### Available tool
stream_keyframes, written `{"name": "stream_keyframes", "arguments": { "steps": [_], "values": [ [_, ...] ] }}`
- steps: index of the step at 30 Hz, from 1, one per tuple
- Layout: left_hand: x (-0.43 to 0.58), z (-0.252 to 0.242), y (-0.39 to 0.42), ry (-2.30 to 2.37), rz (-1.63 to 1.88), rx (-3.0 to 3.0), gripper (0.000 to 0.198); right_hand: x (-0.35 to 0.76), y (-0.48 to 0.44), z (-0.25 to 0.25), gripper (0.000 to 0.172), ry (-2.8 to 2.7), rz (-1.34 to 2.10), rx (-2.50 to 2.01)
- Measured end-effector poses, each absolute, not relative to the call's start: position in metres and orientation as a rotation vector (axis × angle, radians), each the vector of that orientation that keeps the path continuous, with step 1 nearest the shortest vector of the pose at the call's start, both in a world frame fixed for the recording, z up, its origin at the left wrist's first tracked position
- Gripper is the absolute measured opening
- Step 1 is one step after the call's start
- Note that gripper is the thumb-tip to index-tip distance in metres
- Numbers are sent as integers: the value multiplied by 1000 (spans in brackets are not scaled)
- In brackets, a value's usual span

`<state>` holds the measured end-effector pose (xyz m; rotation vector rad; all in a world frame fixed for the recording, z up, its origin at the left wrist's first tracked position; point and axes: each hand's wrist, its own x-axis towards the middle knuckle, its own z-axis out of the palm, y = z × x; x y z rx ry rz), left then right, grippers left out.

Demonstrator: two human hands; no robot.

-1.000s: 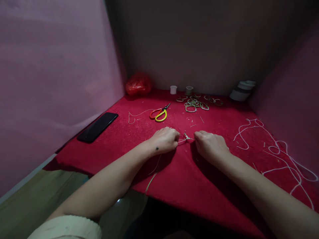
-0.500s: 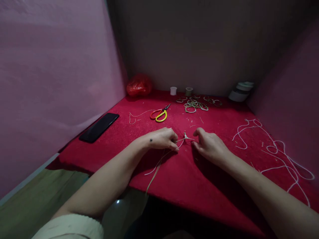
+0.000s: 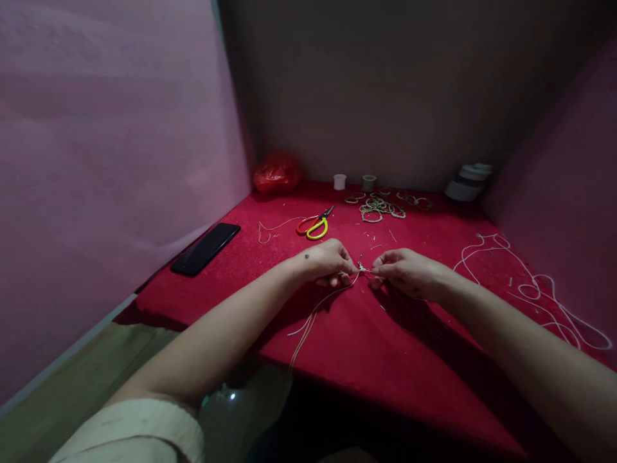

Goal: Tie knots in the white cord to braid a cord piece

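My left hand [image 3: 333, 262] pinches a thin cord close to a small knotted piece [image 3: 361, 267] on the red cloth. From the other side, my right hand [image 3: 399, 270] pinches a cord that comes out of the same knot. The knot sits between my two sets of fingertips, with a tiny loop at its far end. Loose white and tan cord ends [image 3: 308, 329] trail from beneath my left hand toward the table's near edge. Which strand each hand grips is too fine to make out.
Scissors [image 3: 318, 227] with one red and one yellow handle lie beyond my left hand. A black phone [image 3: 206, 249] is at the left edge. Several knotted bracelets [image 3: 378, 209], two spools [image 3: 340, 182], a red bag [image 3: 277, 172], a jar [image 3: 468, 182] and loose white cord [image 3: 535, 286] surround the work.
Both hands have come in closer to the knot. My right fingers, apart before, are now closed on the cord. The view has shifted slightly.
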<state>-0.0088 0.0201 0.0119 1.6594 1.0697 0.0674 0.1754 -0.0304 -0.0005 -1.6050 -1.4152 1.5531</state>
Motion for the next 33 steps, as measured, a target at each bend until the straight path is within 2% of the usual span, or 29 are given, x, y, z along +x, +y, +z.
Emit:
{"name": "stream_keyframes", "arguments": {
  "steps": [4,8,13,19,23,29,33],
  "values": [
    [3,11,18,1098,60,1645,14,177,-22,3,4,-1374,1726,-1534],
    [12,12,15,1155,54,1705,12,173,-14,5,16,-1225,1803,-1553],
    [14,12,15,1261,116,1922,11,169,-18,5,20,-1146,1731,-1529],
    [8,6,12,1284,240,2228,15,166,-32,-5,14,-1236,1579,-1463],
    [6,3,6,1299,301,2291,21,162,-32,-13,8,-1437,1358,-1553],
    [6,-7,7,1305,363,2324,22,160,-26,-23,12,-1986,586,-1667],
    [5,-9,9,1282,362,2346,21,158,-29,-23,17,-2071,419,-1736]
  ]
}}
